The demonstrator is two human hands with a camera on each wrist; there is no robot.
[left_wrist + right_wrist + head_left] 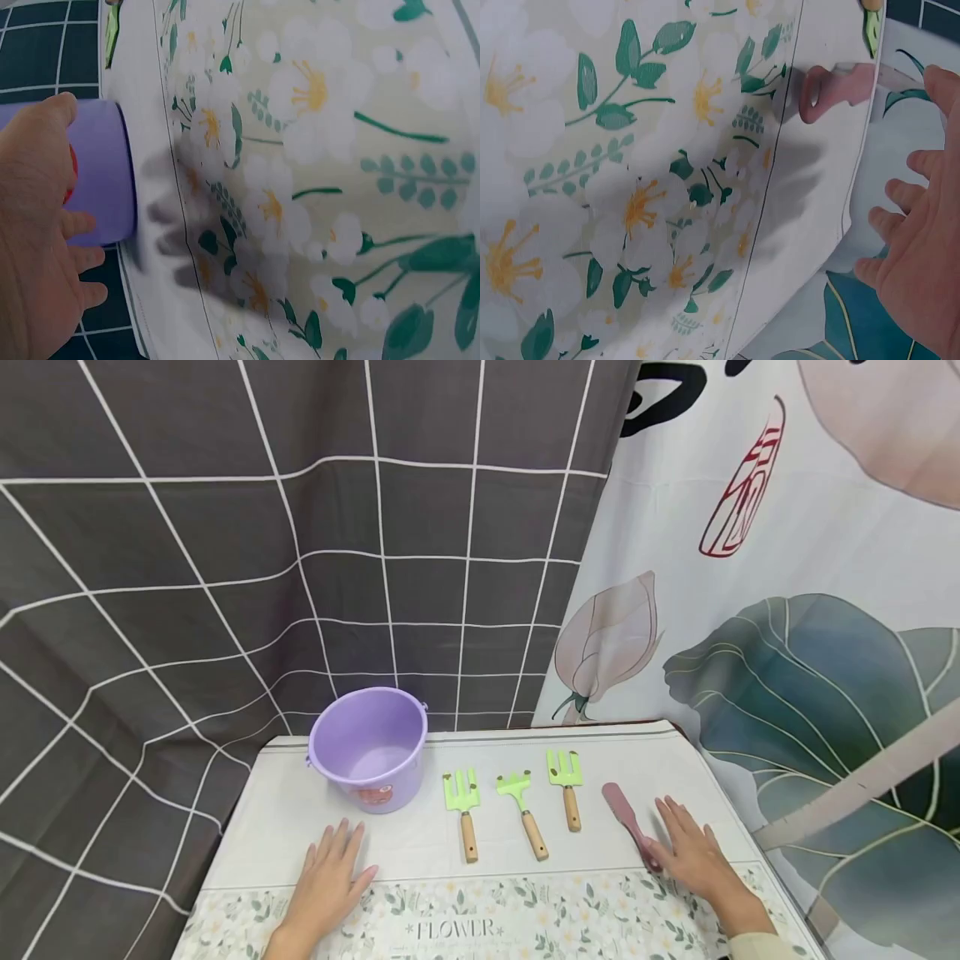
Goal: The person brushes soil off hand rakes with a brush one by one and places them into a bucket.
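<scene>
My left hand [326, 878] is spread palm down over the near left of the table, in front of a purple bucket [408, 789]. In the left wrist view its fingers overlap the bucket [109, 172]. My right hand [693, 860] is also spread, beside a pink spatula-like tool [624, 810] with a looped handle end. The right wrist view shows the thumb apart from this pink tool [832, 94]. Between the hands lie a green hand fork [462, 793], a small green rake [514, 787] and another green fork [566, 772], all with wooden handles.
A white tablecloth [375, 856] with a printed floral band covers the table. Behind it hangs a dark gridded curtain [427, 593]; a white curtain with plant prints [637, 535] hangs at the right. A pale pole [862, 777] slants past the table's right edge.
</scene>
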